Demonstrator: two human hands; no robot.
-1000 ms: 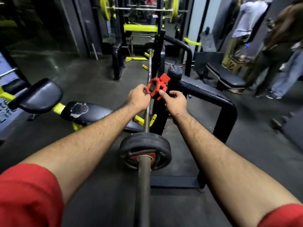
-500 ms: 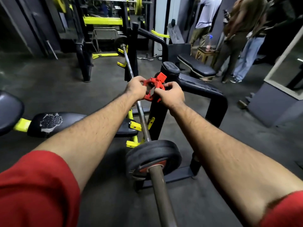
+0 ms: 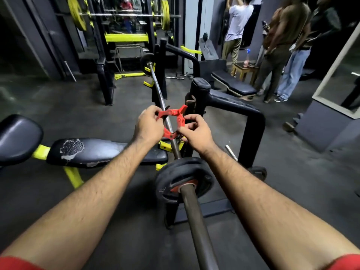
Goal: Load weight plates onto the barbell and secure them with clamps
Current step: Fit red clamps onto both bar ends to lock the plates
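Both hands gripping red plastic hinged collar clamp (image 3: 172, 121), spread open around long steel barbell (image 3: 196, 221) shaft. Left hand (image 3: 149, 126) pinching clamp's far-left arm; right hand (image 3: 195, 131) pinching near-right side, fingers closed on it. Clamp sitting on far side of black round weight plate (image 3: 184, 179), apart from it. Plate sitting on bar's near sleeve. Black padded bench (image 3: 105, 152) lying at left.

I count one barbell (image 3: 191, 207), one black weight plate (image 3: 181, 172) on it, one red clamp (image 3: 173, 121), and two hands.
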